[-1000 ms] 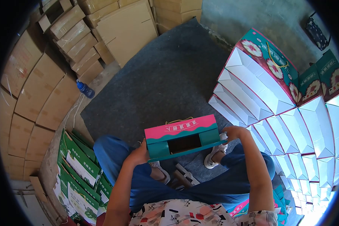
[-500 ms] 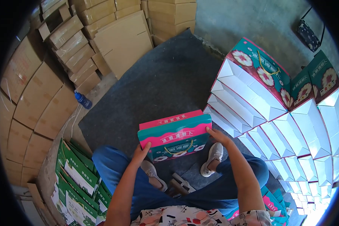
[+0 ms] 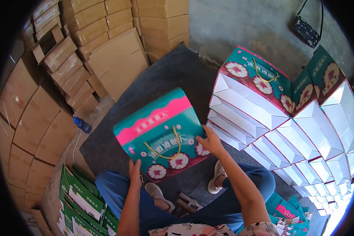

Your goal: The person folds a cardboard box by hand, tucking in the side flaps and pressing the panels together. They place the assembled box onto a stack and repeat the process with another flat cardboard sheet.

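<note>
Between my two hands is a teal and pink gift box (image 3: 153, 135) with a yellow cord handle (image 3: 176, 146) and pictures of cut fruit along its lower edge. It tilts, its left side lower than its right, above the dark floor mat. My left hand (image 3: 135, 169) grips the lower left edge, thumb on the front panel. On the right edge, my right hand (image 3: 210, 141) holds the box with its thumb on the front; its other fingers are partly hidden behind it.
Stacked gift boxes (image 3: 255, 98) with white folded ends stand at the right. Brown cartons (image 3: 39, 114) line the left and back. A blue bottle (image 3: 82, 124), green flat boxes (image 3: 82, 196) and a pile of teal cartons (image 3: 287, 212) lie around. A dark bag (image 3: 306, 31) hangs on the wall.
The box has been raised and turned, its right side swinging up and away, so its front panel now faces me. Both hands still hold it; the left has moved lower and leftward.
</note>
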The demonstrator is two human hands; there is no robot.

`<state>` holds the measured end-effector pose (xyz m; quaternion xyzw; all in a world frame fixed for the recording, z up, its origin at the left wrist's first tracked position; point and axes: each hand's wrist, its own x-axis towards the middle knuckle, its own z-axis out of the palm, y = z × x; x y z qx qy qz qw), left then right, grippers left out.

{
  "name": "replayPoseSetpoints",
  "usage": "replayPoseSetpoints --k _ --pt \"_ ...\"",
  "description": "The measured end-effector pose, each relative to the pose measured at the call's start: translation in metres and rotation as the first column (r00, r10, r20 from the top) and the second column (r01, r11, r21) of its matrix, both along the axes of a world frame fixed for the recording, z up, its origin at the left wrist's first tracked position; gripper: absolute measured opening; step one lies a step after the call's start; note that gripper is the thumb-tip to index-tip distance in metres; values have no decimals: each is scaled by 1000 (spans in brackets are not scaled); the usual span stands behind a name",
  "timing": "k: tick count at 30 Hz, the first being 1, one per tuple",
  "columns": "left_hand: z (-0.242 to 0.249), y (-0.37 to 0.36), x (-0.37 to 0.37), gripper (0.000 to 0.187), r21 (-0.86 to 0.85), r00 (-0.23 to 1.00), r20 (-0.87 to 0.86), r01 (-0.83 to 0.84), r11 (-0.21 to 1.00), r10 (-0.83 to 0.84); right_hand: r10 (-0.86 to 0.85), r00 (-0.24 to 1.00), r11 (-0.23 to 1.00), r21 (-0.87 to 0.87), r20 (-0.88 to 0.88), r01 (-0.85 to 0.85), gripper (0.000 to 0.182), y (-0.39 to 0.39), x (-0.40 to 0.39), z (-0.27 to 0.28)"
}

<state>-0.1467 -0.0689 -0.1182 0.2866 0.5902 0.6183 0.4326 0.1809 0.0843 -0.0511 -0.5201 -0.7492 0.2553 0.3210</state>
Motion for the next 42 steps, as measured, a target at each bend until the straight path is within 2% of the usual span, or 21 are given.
replayPoseSetpoints --k 1,4,6,9,12,14,15,17,19,20,21,23,26,27,28,29,30,33,36,39,42 --pt "18 1 -4 49 20 997 51 -58 998 57 4 1000 994 112 -2 -4 56 -2 -10 32" --pt "72 13 -16 46 287 994 22 -108 952 106 33 999 897 440 9 -33 57 -12 -26 126" --pt "124 27 -16 43 424 991 80 -134 896 110 5 1000 828 561 29 -20 63 -26 -23 185" --pt "203 61 -6 39 531 998 14 -55 846 56 -125 989 684 729 75 31 68 -45 2 259" --pt "285 114 37 42 623 990 -85 138 770 -109 -313 948 637 753 53 168 69 -56 47 318" --pt "337 156 77 53 647 951 -142 299 702 -274 -406 911 716 594 -71 366 61 -58 75 348" --pt "356 180 94 59 610 902 -189 419 673 -389 -541 841 672 604 5 429 63 -55 93 361" --pt "376 220 132 55 555 840 -257 533 638 -478 -667 744 608 610 45 508 62 -36 137 367" --pt "365 266 156 62 412 723 -404 691 594 -561 -751 640 497 778 163 385 56 -13 180 348" --pt "360 265 164 68 304 690 -463 713 632 -556 -766 613 479 809 194 342 53 -9 188 336" --pt "359 258 167 73 284 590 -420 807 518 -689 -747 640 479 814 182 328 51 -14 182 326" --pt "339 241 177 73 386 754 -335 657 648 -565 -695 712 526 744 98 411 48 -29 164 309" --pt "307 228 191 62 445 814 -322 580 682 -483 -707 660 524 814 253 250 45 -44 152 304" --pt "294 237 196 58 437 801 -386 595 674 -457 -697 649 537 822 306 189 45 -44 150 304" --pt "280 247 202 54 431 787 -449 606 668 -424 -719 594 488 871 361 61 49 -41 150 305" --pt "269 258 205 50 428 767 -511 618 660 -387 -714 591 505 861 375 64 50 -36 151 305" --pt "270 262 207 39 414 779 -489 603 682 -393 -713 585 519 852 386 69 52 -30 156 305" --pt "274 269 217 35 367 776 -562 544 754 -287 -726 568 515 854 388 76 55 -15 168 305" --pt "275 287 225 33 319 778 -577 496 808 -249 -737 566 506 856 368 102 54 -4 175 301" --pt "275 301 231 40 206 783 -462 551 808 -417 -750 563 496 858 348 131 52 6 179 299" --pt "275 300 236 44 125 778 -407 566 815 -478 -726 581 509 856 368 94 51 14 189 300"
